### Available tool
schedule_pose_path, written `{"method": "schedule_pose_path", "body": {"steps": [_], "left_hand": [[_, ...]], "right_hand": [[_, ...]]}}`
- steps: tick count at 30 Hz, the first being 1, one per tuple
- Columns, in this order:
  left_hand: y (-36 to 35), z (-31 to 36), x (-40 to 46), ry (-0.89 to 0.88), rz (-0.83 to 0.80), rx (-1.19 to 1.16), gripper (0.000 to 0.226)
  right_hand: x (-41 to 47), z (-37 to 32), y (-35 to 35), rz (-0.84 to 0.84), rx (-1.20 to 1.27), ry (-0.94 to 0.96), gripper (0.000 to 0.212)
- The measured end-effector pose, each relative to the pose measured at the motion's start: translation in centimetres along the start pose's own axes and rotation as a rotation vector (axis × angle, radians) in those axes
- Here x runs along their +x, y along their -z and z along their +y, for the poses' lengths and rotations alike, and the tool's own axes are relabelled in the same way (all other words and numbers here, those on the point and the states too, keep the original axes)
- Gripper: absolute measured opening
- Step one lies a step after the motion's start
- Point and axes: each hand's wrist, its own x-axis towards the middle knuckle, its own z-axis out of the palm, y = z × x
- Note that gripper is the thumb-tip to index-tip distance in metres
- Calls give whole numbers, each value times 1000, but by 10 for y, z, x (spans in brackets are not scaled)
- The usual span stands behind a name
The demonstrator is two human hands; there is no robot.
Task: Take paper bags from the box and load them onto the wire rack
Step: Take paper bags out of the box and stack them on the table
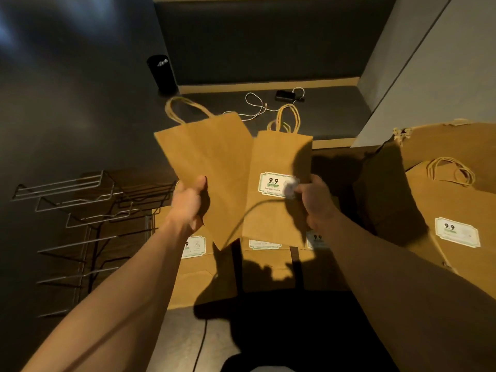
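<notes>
My left hand (189,203) grips the lower edge of a flat brown paper bag (204,162) with its plain side up, tilted left, handles pointing away. My right hand (314,202) pinches a second flat paper bag (276,157) that shows a white "9.9" label. Both bags are held up in the air side by side, the right one partly under the left. The cardboard box (453,140) stands open at the right with more bags (440,205) inside. The wire rack (75,205) stands at the left with its slots bare.
Several flat paper bags (209,275) lie on the table below my hands. A dark bench behind holds a white cable (255,106) and a black device (285,95). A black cylinder (161,73) stands at the bench's left end.
</notes>
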Motion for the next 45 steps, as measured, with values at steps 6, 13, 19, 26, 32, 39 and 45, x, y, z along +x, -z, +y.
{"method": "schedule_pose_path", "body": {"steps": [6,13,19,26,32,39,45], "left_hand": [[21,16,11,-184,247,-17,25],[31,17,6,19,21,-93,45],[41,24,13,141,69,-85,49],[41,27,22,126,150,-112,47],[39,27,23,124,93,-189,26],[41,21,22,105,1,-146,14],[38,26,11,-113,-183,265,27]], "right_hand": [[4,45,15,101,-164,-88,36],[8,80,-9,50,-352,-194,47],[14,105,-19,84,-437,-228,42],[19,110,-24,162,-604,-218,34],[23,104,-22,177,-335,-115,37],[26,122,-30,111,-697,-265,35],[36,90,-21,154,-445,-227,26]]}}
